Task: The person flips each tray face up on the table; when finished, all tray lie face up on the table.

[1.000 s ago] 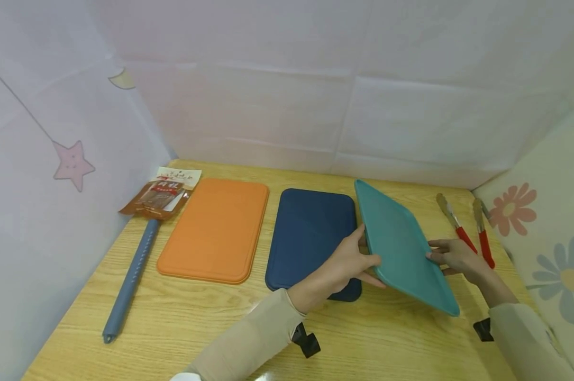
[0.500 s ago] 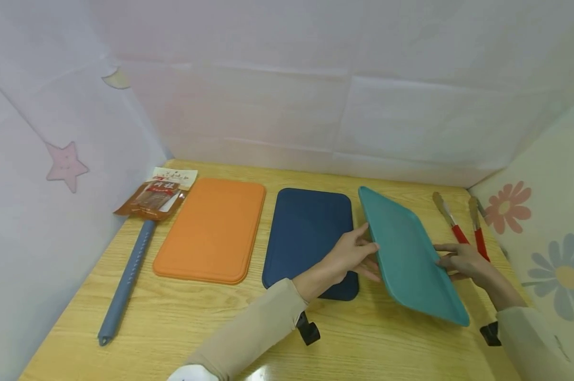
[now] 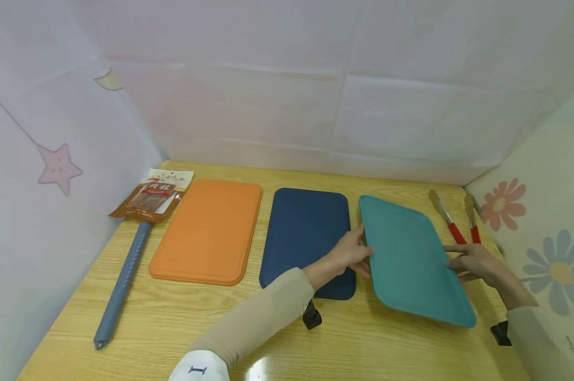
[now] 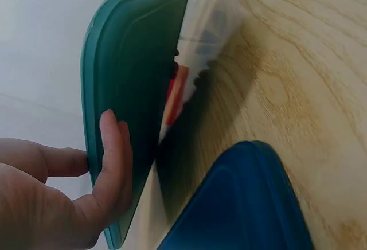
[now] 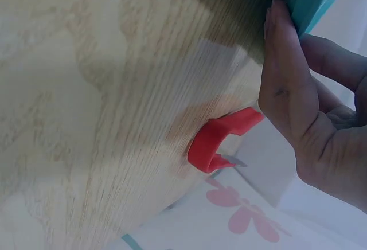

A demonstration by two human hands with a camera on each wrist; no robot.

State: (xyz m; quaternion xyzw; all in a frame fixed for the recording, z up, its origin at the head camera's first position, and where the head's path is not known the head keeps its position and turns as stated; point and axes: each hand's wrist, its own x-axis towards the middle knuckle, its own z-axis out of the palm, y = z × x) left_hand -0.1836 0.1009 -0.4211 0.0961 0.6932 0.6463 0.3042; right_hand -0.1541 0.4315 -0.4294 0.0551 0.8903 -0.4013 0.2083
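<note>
Both hands hold a teal rectangular tray [image 3: 410, 259] just over the table, its left side higher than its right. My left hand [image 3: 347, 254] pinches the left edge, thumb on the upper face. In the left wrist view, fingers [image 4: 114, 158] lie along the underside of the tray. My right hand [image 3: 472, 262] grips the opposite long edge, and the right wrist view shows its fingers [image 5: 287, 72] under that edge, close to the wood. A navy tray [image 3: 306, 227] lies flat beside the left hand, partly covered by that hand and sleeve.
An orange tray [image 3: 208, 227] lies flat further left. Past it are a brown food packet [image 3: 148, 201] and a long blue-grey handle [image 3: 122, 288]. Red-handled tongs [image 3: 455, 233] lie behind the right hand. Fabric walls [image 3: 248, 95] border the table [image 3: 172, 317] at back and sides.
The teal tray has come down toward the table and tilted flatter, moving a little to the right. Both hands have kept their hold on it. The head view has shifted slightly.
</note>
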